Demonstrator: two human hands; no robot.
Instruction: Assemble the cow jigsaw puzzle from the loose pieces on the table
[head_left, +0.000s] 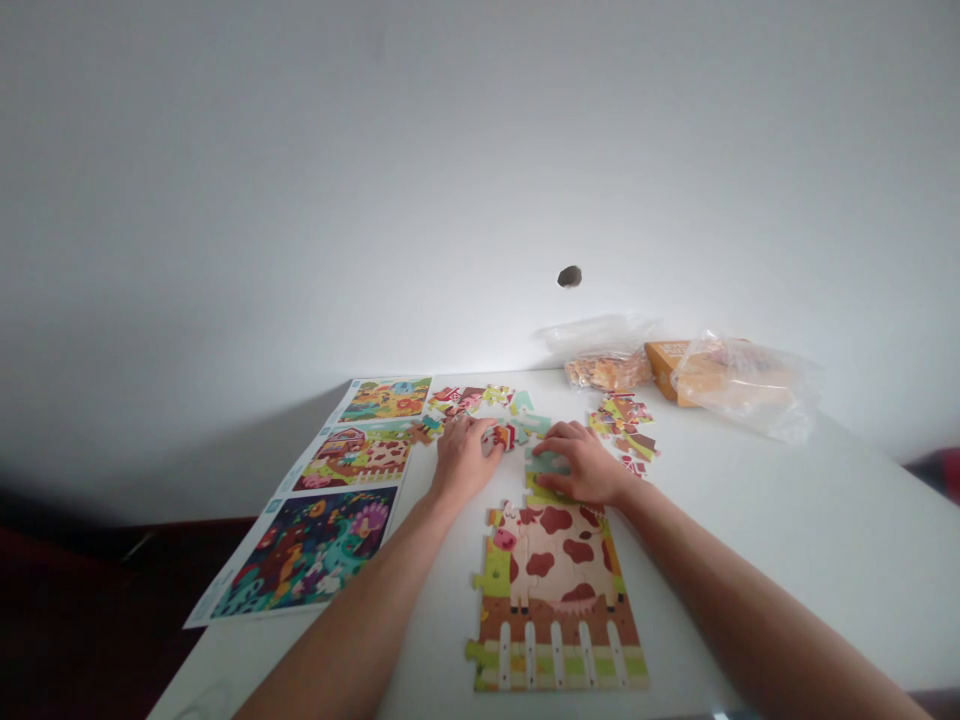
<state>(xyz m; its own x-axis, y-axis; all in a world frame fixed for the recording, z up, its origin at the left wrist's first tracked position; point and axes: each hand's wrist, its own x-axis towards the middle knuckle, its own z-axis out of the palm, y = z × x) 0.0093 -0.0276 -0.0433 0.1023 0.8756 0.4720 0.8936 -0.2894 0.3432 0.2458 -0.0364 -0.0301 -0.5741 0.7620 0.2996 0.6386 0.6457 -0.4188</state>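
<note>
A partly joined jigsaw puzzle [562,600] of a spotted cow behind a white fence lies in front of me. My left hand [463,455] is beyond its upper left side, thumb and forefinger closed about a small puzzle piece [500,437] with red on it. My right hand [577,463] rests at the puzzle's top edge, fingers apart over pale blue and green pieces. Those fingers partly cover the pieces under them. Loose puzzle pieces [459,400] lie behind my left hand, and another group [626,410] is scattered behind my right.
A printed picture sheet [403,490] with three scenes lies along the table's left side. Against the wall at the back are a clear bag of pieces [609,370], an orange box [667,365] and a crumpled plastic bag [757,385]. The wall has a hole [570,277].
</note>
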